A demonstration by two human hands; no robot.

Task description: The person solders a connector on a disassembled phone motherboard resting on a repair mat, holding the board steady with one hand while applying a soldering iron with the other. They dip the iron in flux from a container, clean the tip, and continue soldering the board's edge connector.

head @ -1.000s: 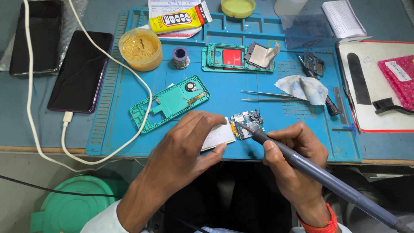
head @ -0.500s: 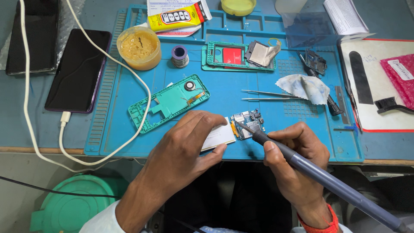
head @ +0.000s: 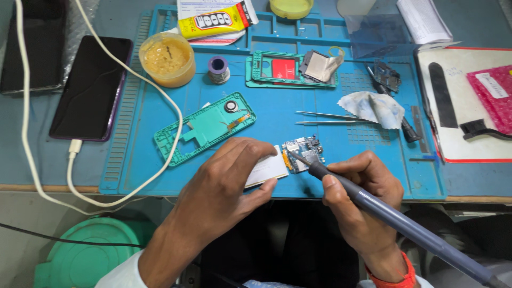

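On blue silicone work mat (head: 160,160), near front edge: my left hand (head: 224,176) pinches small green circuit board (head: 301,153) steady; my right hand (head: 362,197) wrapped around grey soldering iron (head: 394,218), tip on board.

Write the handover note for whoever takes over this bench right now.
Left hand: pins the white part and small circuit board flat on the blue mat.
Right hand: grips the soldering iron, tip on the board's left edge.
Nearby: green phone frame left of the board, tweezers behind it, flux jar and solder spool at the back.
Done: phone is apart.
Left: whether the joint has taken cannot be seen; board not yet back in a frame.
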